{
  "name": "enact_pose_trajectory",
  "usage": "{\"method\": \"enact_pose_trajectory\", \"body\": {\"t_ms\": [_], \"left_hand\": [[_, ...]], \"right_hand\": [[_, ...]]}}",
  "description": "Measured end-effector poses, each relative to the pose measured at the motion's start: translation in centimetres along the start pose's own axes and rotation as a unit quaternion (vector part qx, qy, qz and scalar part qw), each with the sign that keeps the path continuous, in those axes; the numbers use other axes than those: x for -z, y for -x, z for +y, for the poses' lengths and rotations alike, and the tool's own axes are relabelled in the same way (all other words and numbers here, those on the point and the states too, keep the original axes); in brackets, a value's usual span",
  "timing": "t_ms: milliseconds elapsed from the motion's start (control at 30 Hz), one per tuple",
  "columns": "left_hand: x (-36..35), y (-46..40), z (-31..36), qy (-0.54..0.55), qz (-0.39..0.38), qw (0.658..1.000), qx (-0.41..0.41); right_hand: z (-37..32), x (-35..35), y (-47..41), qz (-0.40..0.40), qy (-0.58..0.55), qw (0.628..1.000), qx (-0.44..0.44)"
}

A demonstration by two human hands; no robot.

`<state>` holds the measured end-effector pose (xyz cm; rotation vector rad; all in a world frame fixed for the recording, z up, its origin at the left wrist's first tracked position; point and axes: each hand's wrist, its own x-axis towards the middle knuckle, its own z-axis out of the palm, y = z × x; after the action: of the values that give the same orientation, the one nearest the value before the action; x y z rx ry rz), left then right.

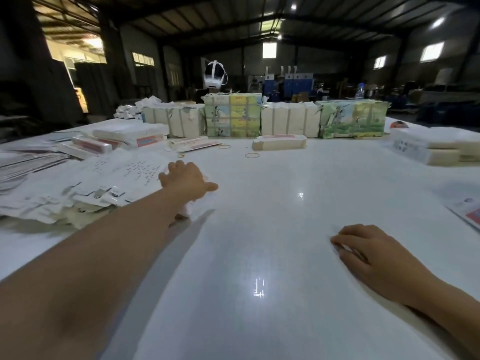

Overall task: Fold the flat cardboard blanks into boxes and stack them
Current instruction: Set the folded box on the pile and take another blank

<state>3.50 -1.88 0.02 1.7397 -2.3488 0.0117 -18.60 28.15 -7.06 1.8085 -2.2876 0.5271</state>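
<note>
Head view, left hand (185, 179) on flat blanks (104, 183) — loose pile

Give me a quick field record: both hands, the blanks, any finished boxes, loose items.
left hand: reaching onto pile of flat blanks, grip unclear
right hand: resting on white table, fingers curled, holding nothing
folded box: lying alone, far centre
wrapped bundles: row along far edge
rubber band: loose, near folded box

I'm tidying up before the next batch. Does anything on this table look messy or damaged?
Yes. The flat blanks under the left hand lie in a slumped, fanned heap. Rubber bands lie loose mid-table, and the wrapped bundles at the back have torn paper.
</note>
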Motion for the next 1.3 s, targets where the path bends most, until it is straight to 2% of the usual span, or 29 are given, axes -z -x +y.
{"method": "enact_pose_trajectory", "body": {"t_ms": [67,133,333,533,633,667,733,800,833,900,933,967,1033,1067,1133,1200,1300], "left_hand": [[-1.1,-1.2,-2.6,-0.041,-0.022,0.996,0.072],[-2.1,-2.2,-4.0,-0.051,-0.018,0.995,0.087],[-1.6,-4.3,-4.7,0.036,-0.043,0.989,0.14],[-2.2,-4.0,-5.0,0.042,0.084,0.986,0.141],[-1.3,-3.0,-4.3,0.02,0.15,0.984,0.097],[-0.7,-2.7,-3.9,0.054,0.152,0.984,0.073],[0.9,-1.6,-2.8,0.198,0.116,0.973,0.026],[2.2,0.5,-1.0,0.367,0.06,0.928,-0.016],[2.7,1.9,-0.1,0.428,0.022,0.903,-0.036],[2.8,4.7,1.9,0.475,-0.072,0.873,-0.078],[2.6,6.1,2.6,0.484,-0.116,0.862,-0.099],[2.4,7.3,3.3,0.49,-0.154,0.849,-0.12],[1.6,9.3,4.4,0.481,-0.222,0.834,-0.155],[1.3,10.2,4.9,0.463,-0.257,0.831,-0.17],[0.5,11.6,5.6,0.423,-0.309,0.831,-0.187],[-0.3,12.6,6.0,0.395,-0.321,0.84,-0.189],[-1.0,13.9,6.8,0.358,-0.235,0.874,-0.229]], "right_hand": [[-0.2,-0.1,-0.1,0.004,0.001,1.0,-0.001],[-0.3,-0.1,-0.2,0.004,-0.001,1.0,-0.004],[-0.6,0.2,-0.3,-0.011,-0.009,1.0,-0.017],[-0.8,0.3,-0.4,-0.015,-0.005,1.0,-0.023],[-0.8,0.2,-0.3,-0.009,-0.011,1.0,-0.024],[-0.7,0.2,-0.2,-0.01,-0.013,1.0,-0.021],[-0.7,0.1,-0.3,-0.022,-0.012,0.999,-0.022],[-0.7,0.1,-0.5,-0.018,-0.03,0.999,-0.04],[-0.8,0.3,-0.6,0.01,-0.063,0.996,-0.06],[-1.0,0.9,-0.8,0.111,-0.19,0.967,-0.127],[-1.2,1.4,-0.9,0.147,-0.284,0.932,-0.172],[-1.4,2.0,-0.9,0.157,-0.385,0.882,-0.22],[-1.5,2.7,-0.8,0.118,-0.551,0.77,-0.298],[-1.6,3.0,-0.6,0.091,-0.592,0.736,-0.317],[-1.7,3.3,-0.1,0.058,-0.603,0.728,-0.32],[-1.6,3.3,0.1,0.066,-0.603,0.734,-0.304],[-1.6,3.2,0.2,0.083,-0.592,0.745,-0.295]]}}
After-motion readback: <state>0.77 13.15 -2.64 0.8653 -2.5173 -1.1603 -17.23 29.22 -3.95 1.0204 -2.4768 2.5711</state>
